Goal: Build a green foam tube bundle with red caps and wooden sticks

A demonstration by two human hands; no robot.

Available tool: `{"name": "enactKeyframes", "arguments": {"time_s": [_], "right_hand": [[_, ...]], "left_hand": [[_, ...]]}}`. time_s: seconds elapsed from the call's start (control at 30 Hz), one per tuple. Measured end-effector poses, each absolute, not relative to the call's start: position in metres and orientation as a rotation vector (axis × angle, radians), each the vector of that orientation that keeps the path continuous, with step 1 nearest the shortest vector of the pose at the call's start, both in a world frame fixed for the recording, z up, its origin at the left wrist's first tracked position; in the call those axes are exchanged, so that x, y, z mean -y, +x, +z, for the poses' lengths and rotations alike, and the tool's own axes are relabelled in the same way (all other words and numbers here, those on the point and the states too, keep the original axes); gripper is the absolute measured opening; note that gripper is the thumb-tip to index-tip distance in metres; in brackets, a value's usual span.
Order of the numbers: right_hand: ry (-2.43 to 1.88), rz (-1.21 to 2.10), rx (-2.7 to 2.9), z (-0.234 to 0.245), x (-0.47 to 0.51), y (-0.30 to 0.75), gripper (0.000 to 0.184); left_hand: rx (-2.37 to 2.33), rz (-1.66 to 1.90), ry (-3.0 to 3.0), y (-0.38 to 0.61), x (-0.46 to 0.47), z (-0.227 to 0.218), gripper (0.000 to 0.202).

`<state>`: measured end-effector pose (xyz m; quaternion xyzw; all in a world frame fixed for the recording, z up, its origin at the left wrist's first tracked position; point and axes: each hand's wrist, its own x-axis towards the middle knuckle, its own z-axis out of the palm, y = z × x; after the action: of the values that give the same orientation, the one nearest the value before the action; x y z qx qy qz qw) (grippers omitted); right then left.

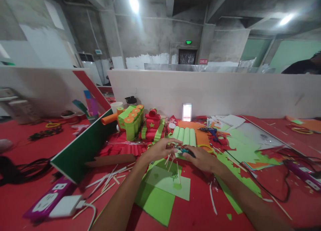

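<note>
My left hand (pixel 160 150) and my right hand (pixel 202 158) meet over the red table (pixel 198 211), fingers curled round a small dark and teal object (pixel 185 151) that I cannot name. Thin wooden sticks (pixel 173 164) hang below my left fingers. Just beyond the hands lies a row of light green foam rolls (pixel 185 136). Green foam sheets (pixel 167 186) lie under the hands.
Green-and-orange foam model (pixel 130 121) and red rolled foam model (pixel 152 126) stand behind. A green board (pixel 80 147) leans left. Purple power strip with white plug (pixel 51 201) sits front left, another strip (pixel 302 172) right. Glue gun (pixel 210 130), paper scraps, cables, white partition (pixel 225 90).
</note>
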<state>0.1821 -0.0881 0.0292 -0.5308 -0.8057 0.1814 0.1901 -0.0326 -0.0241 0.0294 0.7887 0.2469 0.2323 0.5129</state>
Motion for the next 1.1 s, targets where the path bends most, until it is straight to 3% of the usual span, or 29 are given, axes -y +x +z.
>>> {"name": "enactKeyframes", "arguments": {"time_s": [0.53,0.77,0.93,1.1], "right_hand": [[-1.497,0.295,2.323,0.012,0.074,0.189,0.044],[-1.87,0.083,2.203,0.031,0.067,0.242,0.04],[-2.242,-0.115,2.061,0.012,0.057,0.285,0.045],[-2.42,-0.087,1.994,-0.004,0.056,0.299,0.046]], "left_hand": [[-0.617,0.643,1.89,-0.034,0.023,0.031,0.044],[-0.699,0.707,1.895,-0.038,0.02,0.034,0.048],[-0.75,0.669,1.854,-0.031,0.019,0.025,0.046],[-0.771,0.672,1.822,-0.024,0.02,0.015,0.043]]}}
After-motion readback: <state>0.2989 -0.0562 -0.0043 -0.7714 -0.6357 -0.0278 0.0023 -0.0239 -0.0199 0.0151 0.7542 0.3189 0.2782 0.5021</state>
